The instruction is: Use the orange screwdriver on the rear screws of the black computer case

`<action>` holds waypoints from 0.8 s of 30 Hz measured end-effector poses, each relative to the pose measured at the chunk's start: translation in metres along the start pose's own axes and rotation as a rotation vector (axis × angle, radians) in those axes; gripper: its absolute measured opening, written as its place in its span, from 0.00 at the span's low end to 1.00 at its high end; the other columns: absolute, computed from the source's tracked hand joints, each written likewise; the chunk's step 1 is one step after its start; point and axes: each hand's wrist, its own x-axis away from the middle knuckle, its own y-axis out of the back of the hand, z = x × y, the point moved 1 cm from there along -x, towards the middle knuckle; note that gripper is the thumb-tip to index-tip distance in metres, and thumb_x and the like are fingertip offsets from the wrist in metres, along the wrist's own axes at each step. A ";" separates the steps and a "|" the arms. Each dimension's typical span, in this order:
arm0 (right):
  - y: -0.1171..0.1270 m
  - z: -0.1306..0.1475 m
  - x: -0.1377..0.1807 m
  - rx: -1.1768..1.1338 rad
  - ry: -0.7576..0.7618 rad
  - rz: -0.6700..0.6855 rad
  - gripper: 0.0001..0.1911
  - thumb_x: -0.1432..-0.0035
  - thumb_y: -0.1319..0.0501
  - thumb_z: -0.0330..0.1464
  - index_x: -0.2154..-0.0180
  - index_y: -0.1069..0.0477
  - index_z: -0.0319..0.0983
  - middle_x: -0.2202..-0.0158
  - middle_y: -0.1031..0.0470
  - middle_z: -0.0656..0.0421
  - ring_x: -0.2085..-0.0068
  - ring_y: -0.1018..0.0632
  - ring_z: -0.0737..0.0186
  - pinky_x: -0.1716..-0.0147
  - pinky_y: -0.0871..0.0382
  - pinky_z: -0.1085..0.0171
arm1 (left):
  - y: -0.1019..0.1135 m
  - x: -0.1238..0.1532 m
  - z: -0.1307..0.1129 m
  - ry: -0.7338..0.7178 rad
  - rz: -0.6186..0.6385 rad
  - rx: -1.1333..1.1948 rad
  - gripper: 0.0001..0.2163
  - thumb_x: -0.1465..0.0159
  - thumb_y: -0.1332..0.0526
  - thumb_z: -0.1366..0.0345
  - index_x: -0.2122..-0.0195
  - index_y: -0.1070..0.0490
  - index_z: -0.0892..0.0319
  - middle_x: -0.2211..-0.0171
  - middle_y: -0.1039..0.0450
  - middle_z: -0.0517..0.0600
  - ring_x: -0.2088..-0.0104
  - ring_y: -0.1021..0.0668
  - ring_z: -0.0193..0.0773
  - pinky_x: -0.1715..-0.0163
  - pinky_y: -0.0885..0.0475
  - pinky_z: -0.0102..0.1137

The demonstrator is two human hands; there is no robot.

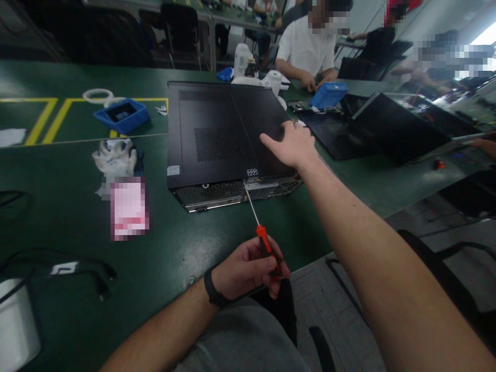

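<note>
A black desktop computer case (pixel 217 111) lies on its side on the green table, its rear panel with vents and ports facing me. My left hand (pixel 253 266) is closed around the red and black handle of a screwdriver (pixel 264 240). The screwdriver's long shaft reaches up to the top edge of the rear panel; whether its tip sits in a screw is too small to tell. My right hand (pixel 294 144) rests on the case's upper panel near its right edge, thumb and fingers spread, holding nothing.
Left of the case are a blue bin (pixel 122 116), a tape roll (pixel 97 95), gloves (pixel 116 157) and black cables (pixel 83 266). A white container (pixel 17 325) stands at the lower left. Dark panels (pixel 399 126) lie right. Across the table, a person (pixel 308 49) works beside another blue bin (pixel 329 94).
</note>
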 end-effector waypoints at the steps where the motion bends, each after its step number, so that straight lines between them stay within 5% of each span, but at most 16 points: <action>1: 0.000 0.000 0.000 -0.003 0.000 -0.004 0.52 0.43 0.48 0.68 0.35 0.36 0.34 0.33 0.34 0.37 0.34 0.33 0.26 0.37 0.40 0.33 | -0.001 0.000 -0.001 0.006 -0.008 0.007 0.16 0.37 0.26 0.60 0.54 0.27 0.60 0.63 0.17 0.51 0.73 0.16 0.34 0.73 0.19 0.26; 24: -0.001 0.000 0.000 0.012 0.009 -0.005 0.53 0.43 0.50 0.69 0.36 0.36 0.33 0.35 0.33 0.36 0.34 0.33 0.25 0.38 0.40 0.32 | 0.003 0.001 0.000 0.023 0.000 0.021 0.14 0.37 0.27 0.62 0.56 0.26 0.61 0.63 0.17 0.51 0.75 0.16 0.34 0.76 0.20 0.26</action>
